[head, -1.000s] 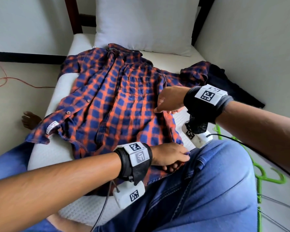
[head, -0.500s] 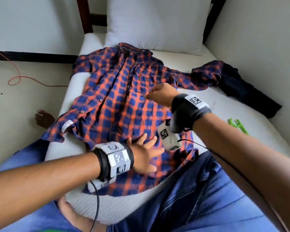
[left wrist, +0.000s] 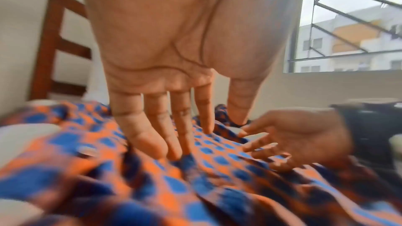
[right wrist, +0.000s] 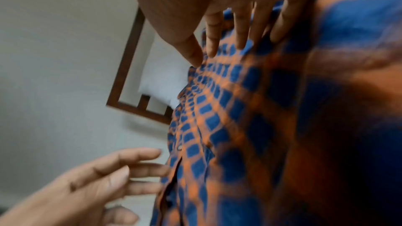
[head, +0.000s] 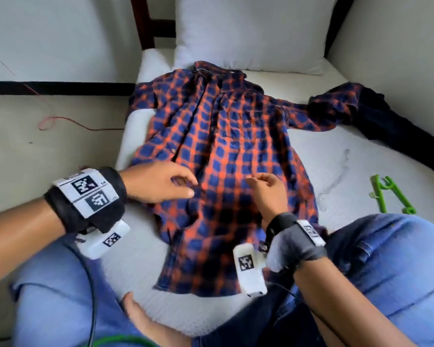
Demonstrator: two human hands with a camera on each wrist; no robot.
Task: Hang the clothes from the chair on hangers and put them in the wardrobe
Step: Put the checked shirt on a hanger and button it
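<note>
Lying flat and face-up on the white mattress point(head: 318, 156), the orange-and-blue plaid shirt point(head: 226, 151) has its collar toward 12 o'clock, just below the white pillow point(head: 248, 31), and its hem toward 6 o'clock between the person's jeans-clad knees. One sleeve runs out toward 2 o'clock and ends bunched against a dark garment point(head: 391, 123) by the wall.

The left hand point(head: 158, 182) comes in from 9 o'clock with straight, slightly spread fingers point(left wrist: 139, 126) whose tips rest on the shirt's front near the button edge; it grips nothing. The right hand point(head: 268, 191) sits at the shirt's centre, reaching in from 5 o'clock, its fingers point(right wrist: 243, 28) extended and lying on the cloth with the thumb apart, holding nothing. The two hands are near each other but do not touch.

A green hanger point(head: 388, 196) lies on the mattress at 3 o'clock, well apart from the shirt. A red cord point(head: 68, 120) trails on the floor at 10 o'clock.
</note>
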